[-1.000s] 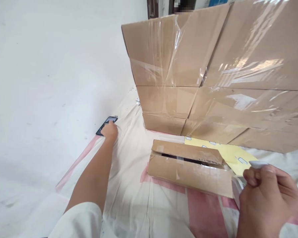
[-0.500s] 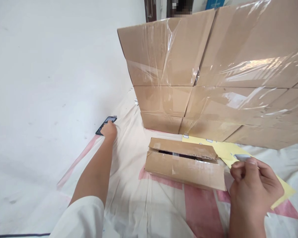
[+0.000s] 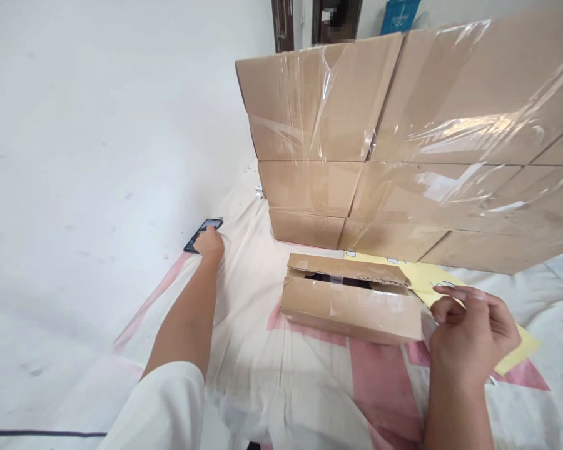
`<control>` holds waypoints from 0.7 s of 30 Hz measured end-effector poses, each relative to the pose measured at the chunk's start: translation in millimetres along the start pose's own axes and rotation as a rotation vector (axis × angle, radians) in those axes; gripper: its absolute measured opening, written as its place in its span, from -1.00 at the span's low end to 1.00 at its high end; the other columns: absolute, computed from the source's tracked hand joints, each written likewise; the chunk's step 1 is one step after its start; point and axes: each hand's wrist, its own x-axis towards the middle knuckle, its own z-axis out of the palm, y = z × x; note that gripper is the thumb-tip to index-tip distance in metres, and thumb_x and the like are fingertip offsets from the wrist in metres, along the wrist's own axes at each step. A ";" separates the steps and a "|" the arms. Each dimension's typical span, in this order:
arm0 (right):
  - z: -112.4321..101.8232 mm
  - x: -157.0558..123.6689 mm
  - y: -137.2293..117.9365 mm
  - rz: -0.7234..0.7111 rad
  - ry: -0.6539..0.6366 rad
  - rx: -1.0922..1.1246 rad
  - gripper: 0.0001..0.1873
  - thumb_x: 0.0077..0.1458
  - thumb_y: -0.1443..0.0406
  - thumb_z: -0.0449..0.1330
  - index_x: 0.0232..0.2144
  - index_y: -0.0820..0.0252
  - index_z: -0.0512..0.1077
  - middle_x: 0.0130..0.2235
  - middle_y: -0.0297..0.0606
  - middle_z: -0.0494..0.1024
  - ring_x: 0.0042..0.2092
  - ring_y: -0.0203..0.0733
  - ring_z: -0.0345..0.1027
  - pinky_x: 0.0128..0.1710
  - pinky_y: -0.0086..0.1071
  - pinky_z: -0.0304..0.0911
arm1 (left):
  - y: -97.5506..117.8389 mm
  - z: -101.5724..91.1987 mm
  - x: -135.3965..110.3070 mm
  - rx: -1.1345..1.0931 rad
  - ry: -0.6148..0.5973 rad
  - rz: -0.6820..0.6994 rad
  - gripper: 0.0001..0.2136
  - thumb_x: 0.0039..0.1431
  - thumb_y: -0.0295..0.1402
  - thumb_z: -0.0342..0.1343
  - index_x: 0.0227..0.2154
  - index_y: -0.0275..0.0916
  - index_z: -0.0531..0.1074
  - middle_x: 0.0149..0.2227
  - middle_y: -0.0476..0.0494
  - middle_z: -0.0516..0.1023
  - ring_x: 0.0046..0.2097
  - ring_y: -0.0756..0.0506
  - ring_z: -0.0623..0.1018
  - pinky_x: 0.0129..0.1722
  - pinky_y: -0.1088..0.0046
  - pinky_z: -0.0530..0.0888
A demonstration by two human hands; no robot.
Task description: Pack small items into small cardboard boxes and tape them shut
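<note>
My left hand (image 3: 209, 242), arm stretched forward, is at a dark smartphone (image 3: 201, 233) by the wall, its fingers curled over the near edge and screen. My right hand (image 3: 473, 331) hovers just right of a small cardboard box (image 3: 351, 306), fingers curled together. Something thin may be between the fingertips, but I cannot make it out. The box's top flaps stand partly apart, with a dark gap showing between them. Beneath and beyond my right hand lies a yellow paper sheet (image 3: 425, 277) with blue-outlined marks.
A wall of stacked cartons (image 3: 319, 131), wrapped in clear film, rises behind the small box. To the left is a white wall (image 3: 98, 156). A pale cloth with pink patches (image 3: 380, 381) covers the surface. A blue container (image 3: 398, 15) shows beyond the cartons.
The view has shifted slightly. My left hand stays at the phone. My right hand has turned a little, and the greyish piece seen at its fingertips no longer shows clearly.
</note>
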 end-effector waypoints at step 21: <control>-3.7 -1.7 16.1 0.091 0.001 -0.006 -0.69 -0.14 0.34 0.35 -0.29 0.23 0.40 -0.46 -0.33 0.58 -0.60 -0.42 0.19 -0.57 -0.52 0.04 | 10.4 -36.4 -40.4 -0.301 -0.092 0.077 -0.81 0.27 -0.35 -0.04 -0.27 -0.26 0.48 -0.22 -0.45 0.59 -0.04 -0.40 0.58 -0.11 0.14 0.40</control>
